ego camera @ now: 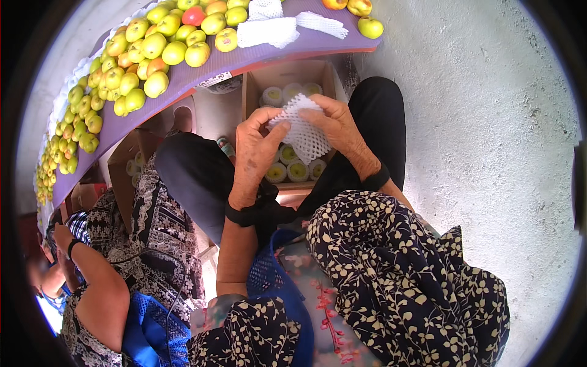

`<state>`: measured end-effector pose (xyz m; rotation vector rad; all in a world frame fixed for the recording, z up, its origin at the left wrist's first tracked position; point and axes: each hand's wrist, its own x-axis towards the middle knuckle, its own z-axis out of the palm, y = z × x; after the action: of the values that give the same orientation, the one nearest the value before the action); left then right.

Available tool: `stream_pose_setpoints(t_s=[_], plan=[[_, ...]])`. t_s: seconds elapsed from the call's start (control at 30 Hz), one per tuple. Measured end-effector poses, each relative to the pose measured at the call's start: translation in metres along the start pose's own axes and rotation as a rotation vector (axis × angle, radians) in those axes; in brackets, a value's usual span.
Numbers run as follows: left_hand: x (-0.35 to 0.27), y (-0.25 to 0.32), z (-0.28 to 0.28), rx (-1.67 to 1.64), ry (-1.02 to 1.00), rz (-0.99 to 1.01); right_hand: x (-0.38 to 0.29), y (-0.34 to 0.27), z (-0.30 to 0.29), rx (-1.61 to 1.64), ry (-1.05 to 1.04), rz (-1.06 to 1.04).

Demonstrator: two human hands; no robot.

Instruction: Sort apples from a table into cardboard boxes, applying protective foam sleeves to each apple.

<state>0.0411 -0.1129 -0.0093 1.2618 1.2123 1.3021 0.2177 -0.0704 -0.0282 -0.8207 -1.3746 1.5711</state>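
Note:
A white foam mesh sleeve (305,130) is stretched between my two hands, above an open cardboard box (286,186). My left hand (259,147) pinches its left edge between thumb and fingers. The upper right edge is gripped by my right hand (337,124). Inside the box, several yellow-green apples (297,170) sit in white foam nets, partly hidden by the hands and the sleeve. Whether anything is inside the held sleeve cannot be told.
A table with a purple cover (183,82) curves across the top and left, bearing many loose apples (153,45) and flattened foam sleeves (268,32). A co-worker's arm (98,270) is at left, near another box of apples (124,169). A rough white wall (477,114) stands at right.

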Motion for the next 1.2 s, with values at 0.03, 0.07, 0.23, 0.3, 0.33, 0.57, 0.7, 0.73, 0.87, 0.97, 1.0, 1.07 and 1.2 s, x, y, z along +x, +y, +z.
stream_pose_setpoints(t_s=[0.03, 0.07, 0.23, 0.3, 0.33, 0.57, 0.7, 0.73, 0.87, 0.97, 1.0, 1.07, 1.2], plan=[[0.001, 0.004, 0.000, 0.048, -0.006, 0.005, -0.001, -0.001, 0.001, 0.002, -0.007, -0.025], [0.003, 0.008, 0.000, 0.096, -0.012, 0.009, -0.001, -0.002, 0.002, 0.002, -0.006, -0.024], [0.006, 0.016, 0.009, 0.366, 0.041, 0.086, 0.001, 0.000, 0.010, -0.232, -0.047, -0.064], [0.009, 0.012, 0.008, 0.365, 0.004, 0.066, 0.002, 0.003, 0.013, -0.199, -0.069, -0.110], [0.011, 0.006, 0.006, 0.314, -0.005, 0.045, 0.003, 0.004, 0.014, -0.164, -0.092, -0.155], [0.015, 0.001, -0.004, 0.306, -0.083, 0.033, -0.002, -0.003, 0.011, 0.032, -0.152, 0.097], [0.016, -0.005, 0.002, 0.339, -0.038, 0.119, -0.002, -0.004, 0.006, 0.021, -0.195, 0.140], [0.016, -0.003, 0.002, 0.378, -0.034, 0.125, -0.002, -0.005, 0.006, 0.016, -0.190, 0.151], [0.017, 0.005, 0.001, 0.509, -0.071, 0.147, -0.005, -0.008, 0.006, -0.035, -0.140, 0.200], [0.020, 0.009, 0.005, 0.517, -0.067, 0.222, -0.002, -0.008, 0.002, -0.073, -0.185, 0.218], [0.019, 0.009, 0.006, 0.520, -0.069, 0.223, 0.002, -0.006, 0.001, -0.176, -0.236, 0.144], [0.019, 0.012, 0.009, 0.527, -0.136, 0.343, 0.005, 0.001, 0.000, -0.277, -0.284, 0.064], [0.018, 0.016, 0.015, 0.527, -0.179, 0.412, 0.002, 0.012, 0.008, -0.014, -0.457, 0.257]])
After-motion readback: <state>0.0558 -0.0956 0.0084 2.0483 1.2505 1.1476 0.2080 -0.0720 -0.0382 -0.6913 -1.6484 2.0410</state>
